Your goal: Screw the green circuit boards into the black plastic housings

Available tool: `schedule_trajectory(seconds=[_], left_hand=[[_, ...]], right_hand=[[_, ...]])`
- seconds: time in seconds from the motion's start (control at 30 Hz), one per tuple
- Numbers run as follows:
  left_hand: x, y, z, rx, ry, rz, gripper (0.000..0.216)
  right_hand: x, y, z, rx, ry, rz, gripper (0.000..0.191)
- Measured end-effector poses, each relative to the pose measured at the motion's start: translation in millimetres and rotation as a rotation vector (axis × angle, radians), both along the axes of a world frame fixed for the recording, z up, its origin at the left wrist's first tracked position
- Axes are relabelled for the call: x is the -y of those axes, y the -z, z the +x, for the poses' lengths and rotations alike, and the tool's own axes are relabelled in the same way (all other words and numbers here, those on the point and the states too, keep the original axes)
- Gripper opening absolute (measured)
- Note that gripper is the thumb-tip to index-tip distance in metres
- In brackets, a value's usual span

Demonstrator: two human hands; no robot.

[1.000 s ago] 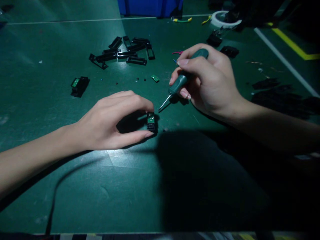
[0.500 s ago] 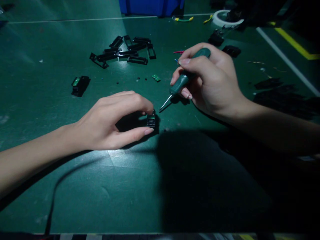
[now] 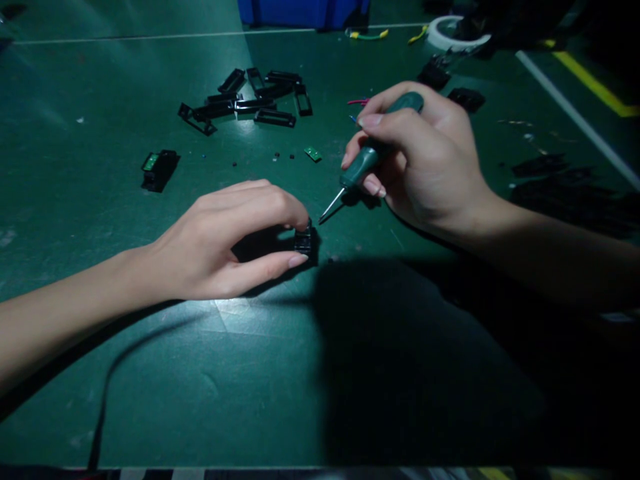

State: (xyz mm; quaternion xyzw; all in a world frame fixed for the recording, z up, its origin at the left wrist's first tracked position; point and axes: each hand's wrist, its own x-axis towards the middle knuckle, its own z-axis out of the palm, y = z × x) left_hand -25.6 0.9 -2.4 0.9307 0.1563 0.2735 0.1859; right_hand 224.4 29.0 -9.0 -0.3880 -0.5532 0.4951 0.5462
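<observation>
My left hand [image 3: 220, 243] pinches a small black plastic part [image 3: 303, 241] between thumb and forefinger, holding it down on the green mat [image 3: 150, 373]. My right hand [image 3: 425, 160] is wrapped round a green-handled screwdriver [image 3: 367, 159]. Its metal tip [image 3: 325, 215] points down and left, just right of the black part and a little apart from it.
A heap of several black plastic frames [image 3: 250, 100] lies at the back. A black part with a green board [image 3: 159, 168] sits to the left, a loose green chip [image 3: 313, 154] near the middle. A tape roll [image 3: 453, 37], blue bin [image 3: 305, 12] and dark parts [image 3: 565, 187] lie beyond.
The black part has turned in my left fingers: its green board faced up a second ago and now only black shows. Both hands stay almost in place.
</observation>
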Motion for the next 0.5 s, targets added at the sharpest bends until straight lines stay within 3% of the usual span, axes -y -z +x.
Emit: schedule_trajectory(seconds=[0.5], left_hand=[[-0.4, -0.7, 0.7, -0.002, 0.012, -0.022, 0.022]], right_hand=[[-0.4, 0.1, -0.6, -0.003, -0.001, -0.017, 0.013]])
